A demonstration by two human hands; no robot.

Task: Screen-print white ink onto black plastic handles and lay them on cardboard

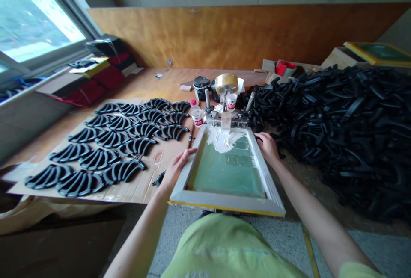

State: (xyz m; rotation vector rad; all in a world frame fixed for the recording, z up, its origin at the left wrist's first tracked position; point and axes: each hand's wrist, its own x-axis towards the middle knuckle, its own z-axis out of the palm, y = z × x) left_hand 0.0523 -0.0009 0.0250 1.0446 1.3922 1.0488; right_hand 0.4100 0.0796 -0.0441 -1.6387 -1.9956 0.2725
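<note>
In front of me a screen printing frame (227, 201) has a grey metal rim and a green mesh, with white paste smeared across its far end. My left hand (178, 167) is closed at the frame's left side, fingertips against the rim; its lower fingers are hidden. Beside the right rim, my right hand (268, 146) is closed with a small black curved piece (258, 139) showing at its fingers. A hinge clamp (227, 119) holds the frame's far end. One dark part (158, 178) lies by my left wrist.
Rows of black curved parts (109, 137) cover a cardboard sheet (167, 160) on the left. A large heap of black parts (346, 128) fills the right. Behind the frame stand a red-capped bottle (196, 114), a black tub (201, 88), a tape roll (226, 84) and a cup (231, 102).
</note>
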